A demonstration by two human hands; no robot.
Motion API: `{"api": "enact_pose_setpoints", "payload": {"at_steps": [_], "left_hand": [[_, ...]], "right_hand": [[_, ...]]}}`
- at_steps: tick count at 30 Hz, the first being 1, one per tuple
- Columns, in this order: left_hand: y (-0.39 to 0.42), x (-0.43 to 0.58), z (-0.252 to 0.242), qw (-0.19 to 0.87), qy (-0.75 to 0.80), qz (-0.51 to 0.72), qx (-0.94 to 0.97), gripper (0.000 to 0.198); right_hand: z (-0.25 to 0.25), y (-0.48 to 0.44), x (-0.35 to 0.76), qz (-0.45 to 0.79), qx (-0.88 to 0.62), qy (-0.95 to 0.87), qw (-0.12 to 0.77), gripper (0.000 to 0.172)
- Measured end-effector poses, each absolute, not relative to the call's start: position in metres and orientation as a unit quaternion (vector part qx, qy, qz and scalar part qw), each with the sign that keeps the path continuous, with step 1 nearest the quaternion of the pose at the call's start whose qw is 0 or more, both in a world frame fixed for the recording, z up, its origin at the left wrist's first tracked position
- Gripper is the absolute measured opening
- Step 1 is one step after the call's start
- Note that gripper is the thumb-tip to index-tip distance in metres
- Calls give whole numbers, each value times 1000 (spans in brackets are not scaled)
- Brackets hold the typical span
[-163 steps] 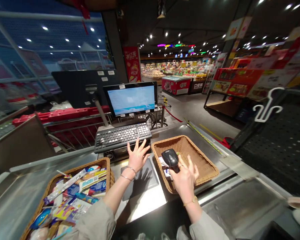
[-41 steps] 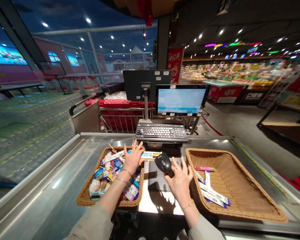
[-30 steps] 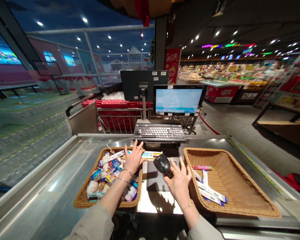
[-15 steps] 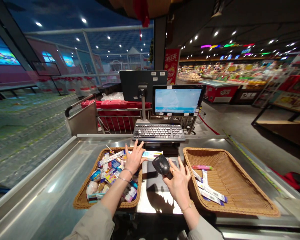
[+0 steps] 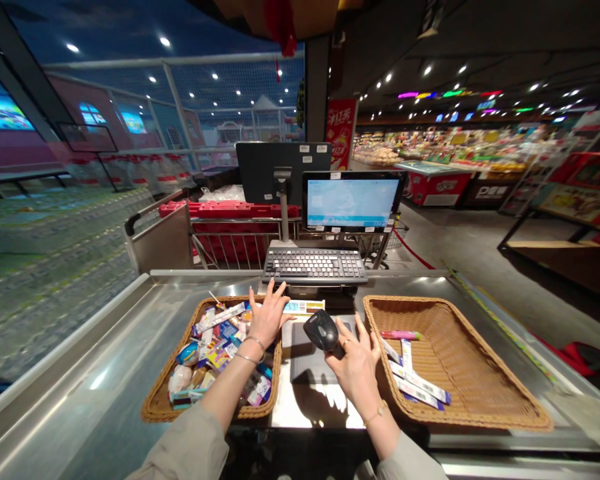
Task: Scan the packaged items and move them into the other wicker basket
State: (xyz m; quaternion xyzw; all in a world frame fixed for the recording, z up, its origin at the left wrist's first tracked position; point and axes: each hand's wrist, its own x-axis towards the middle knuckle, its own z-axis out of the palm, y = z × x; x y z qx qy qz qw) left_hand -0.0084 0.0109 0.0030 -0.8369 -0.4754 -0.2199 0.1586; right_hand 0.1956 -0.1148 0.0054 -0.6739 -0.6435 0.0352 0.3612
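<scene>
My left hand (image 5: pixel 267 323) is above the right side of a wicker basket (image 5: pixel 153 399) of mixed small packets. Its thumb and fingers grip one end of a long, flat packet (image 5: pixel 307 307), which points right and shows a barcode. In my right hand (image 5: pixel 356 360) is a black handheld barcode scanner (image 5: pixel 322 330), its head just below and right of the packet. The palm hides most of its handle. Beside my right hand stands a second wicker basket (image 5: pixel 485 360), with several slim white-and-blue packets (image 5: pixel 420 385) and a pink tube-like item (image 5: pixel 401 335) at its left side.
Beyond the baskets are a black keyboard (image 5: pixel 315 263) and a lit monitor (image 5: pixel 351 202). A metal counter (image 5: pixel 95 360) with a raised edge carries the baskets. A shopping cart (image 5: pixel 230 243) stands behind it, and bottled drinks (image 5: pixel 55 267) are stacked at left.
The packet in my left hand shows its barcode more clearly now. Both hands keep nearly the same pose, while the whole view has shifted slightly.
</scene>
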Motion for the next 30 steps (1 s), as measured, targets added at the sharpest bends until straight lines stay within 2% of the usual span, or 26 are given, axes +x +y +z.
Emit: {"api": "enact_pose_setpoints", "payload": {"at_steps": [10, 26, 30], "left_hand": [[13, 7, 8, 159, -468, -231, -838, 25], [18, 68, 12, 127, -416, -257, -863, 24], [17, 88, 12, 122, -392, -265, -873, 26]], "right_hand": [[4, -115, 208, -38, -706, -617, 346, 18], [-8, -133, 249, -97, -763, -543, 338, 35], [-15, -140, 262, -105, -774, -527, 335, 33]]}}
